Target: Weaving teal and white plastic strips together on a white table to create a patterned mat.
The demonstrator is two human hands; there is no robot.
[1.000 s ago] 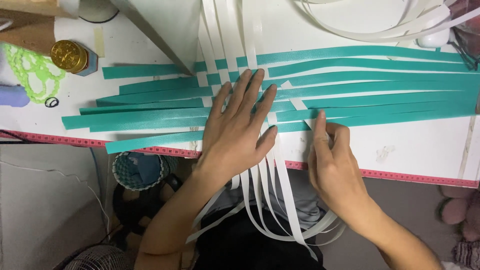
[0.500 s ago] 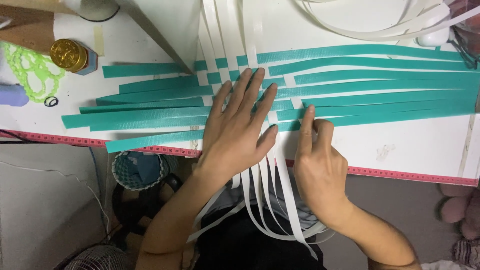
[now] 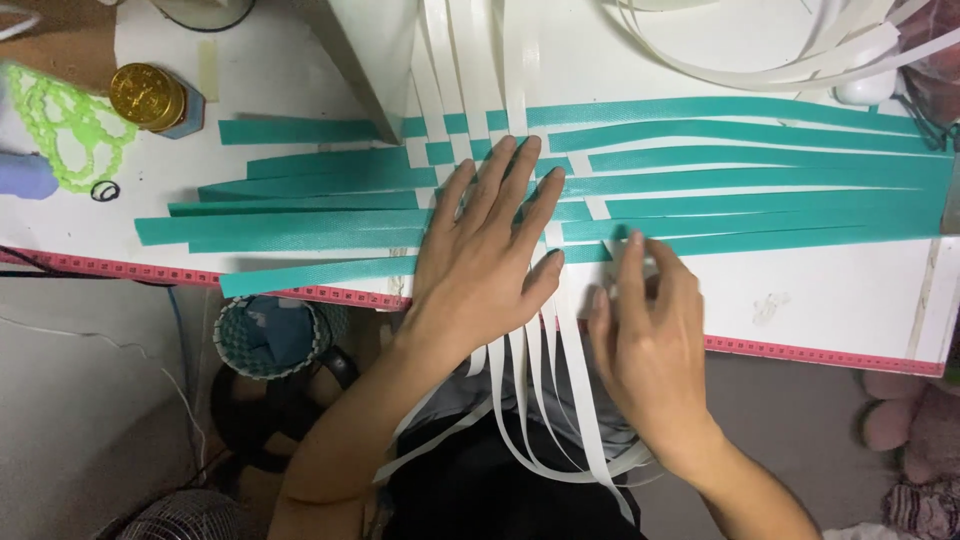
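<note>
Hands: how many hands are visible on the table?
2. The left hand lies flat on the woven teal strips; the right hand pinches a white strip near the table's front edge.

On my table's far left corner stands a gold-lidded jar, and just left of it lies a green bead mesh. A small black ring sits a little nearer, beside a lilac object at the left edge. A red tape measure lines the near edge. Below the table, on the left, I see a woven basket and a fan grille. Something pink and plush lies low on the right.
</note>
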